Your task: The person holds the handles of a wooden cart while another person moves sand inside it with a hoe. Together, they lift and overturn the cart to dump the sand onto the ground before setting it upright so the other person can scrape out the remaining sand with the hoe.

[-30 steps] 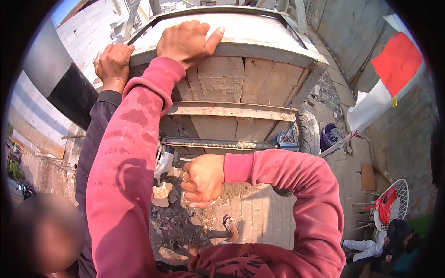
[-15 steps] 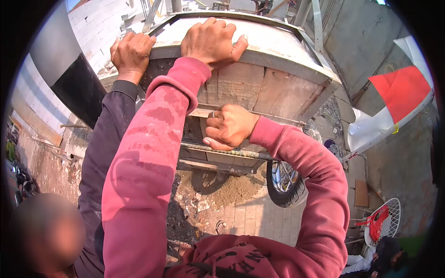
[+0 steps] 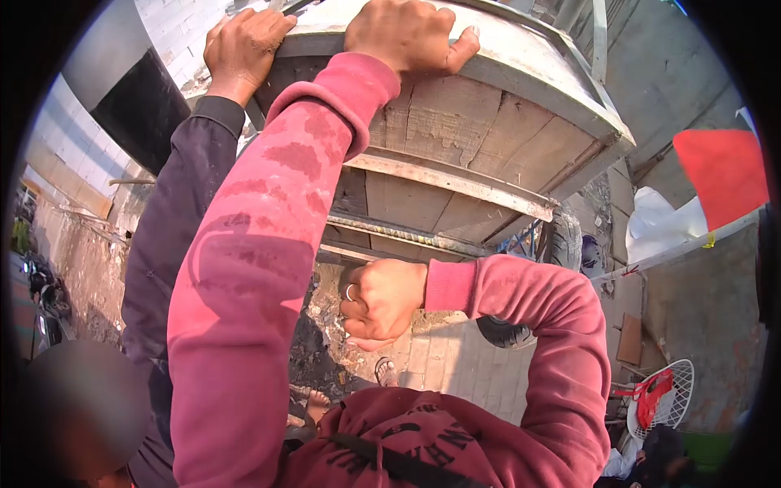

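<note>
A cart with a wooden-plank side [image 3: 455, 122] and a pale metal rim tilts across the top of the view. My left hand [image 3: 407, 37] is closed over its upper rim, thumb to the right. Lower down, my right hand [image 3: 382, 302] makes a fist with a ring on one finger, in front of and below the cart's lower bars. Nothing shows in that fist. Left of my left hand, a co-worker's hand [image 3: 244, 50] in a dark sleeve [image 3: 183, 211] also grips the rim.
A wheel [image 3: 504, 329] stands under the cart's right side. A red and white flag [image 3: 720, 179] hangs from a pole at right, above a white mesh chair [image 3: 667, 398]. At left are a black and grey post [image 3: 138, 106] and the co-worker's blurred head. Feet show below.
The cart has shifted up and right in view and looks more tilted. My right hand rose across the lower bars, then dropped below them. My left hand kept its hold on the rim.
</note>
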A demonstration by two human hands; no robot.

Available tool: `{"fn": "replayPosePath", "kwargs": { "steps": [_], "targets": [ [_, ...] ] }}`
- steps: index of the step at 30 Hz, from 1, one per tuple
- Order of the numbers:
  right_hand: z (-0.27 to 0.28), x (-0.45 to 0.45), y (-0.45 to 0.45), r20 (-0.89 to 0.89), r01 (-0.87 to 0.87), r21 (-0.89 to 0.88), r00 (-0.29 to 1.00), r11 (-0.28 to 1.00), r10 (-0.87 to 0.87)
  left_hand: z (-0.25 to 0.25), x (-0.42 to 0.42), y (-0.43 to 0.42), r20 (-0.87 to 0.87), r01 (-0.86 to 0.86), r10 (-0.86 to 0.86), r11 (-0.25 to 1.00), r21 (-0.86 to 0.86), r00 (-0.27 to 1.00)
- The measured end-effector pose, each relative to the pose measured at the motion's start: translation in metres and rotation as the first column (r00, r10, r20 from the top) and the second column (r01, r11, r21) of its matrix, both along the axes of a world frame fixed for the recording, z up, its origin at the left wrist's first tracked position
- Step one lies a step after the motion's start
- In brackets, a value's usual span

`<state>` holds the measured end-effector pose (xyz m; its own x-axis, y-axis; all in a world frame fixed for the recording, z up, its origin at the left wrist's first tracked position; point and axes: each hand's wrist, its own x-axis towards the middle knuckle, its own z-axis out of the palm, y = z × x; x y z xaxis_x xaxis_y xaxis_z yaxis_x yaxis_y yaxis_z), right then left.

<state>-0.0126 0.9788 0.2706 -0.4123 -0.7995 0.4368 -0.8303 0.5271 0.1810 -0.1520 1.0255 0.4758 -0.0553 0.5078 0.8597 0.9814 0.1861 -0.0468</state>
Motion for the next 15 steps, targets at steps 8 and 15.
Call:
{"fn": "replayPosePath", "kwargs": {
  "steps": [8, 15],
  "targets": [
    [-0.141, -0.026, -0.001, 0.257, 0.062, -0.077, 0.965, 0.995, -0.04, 0.008, -0.005, -0.002, 0.0, 0.003, -0.003, 0.98, -0.198, 1.0],
    [-0.11, -0.043, 0.121, 0.139, 0.46, 0.012, 0.878, 0.888, -0.457, -0.015, -0.161, -0.092, 0.082, 0.0, 0.009, 0.994, -0.113, 0.997]
  ]
}}
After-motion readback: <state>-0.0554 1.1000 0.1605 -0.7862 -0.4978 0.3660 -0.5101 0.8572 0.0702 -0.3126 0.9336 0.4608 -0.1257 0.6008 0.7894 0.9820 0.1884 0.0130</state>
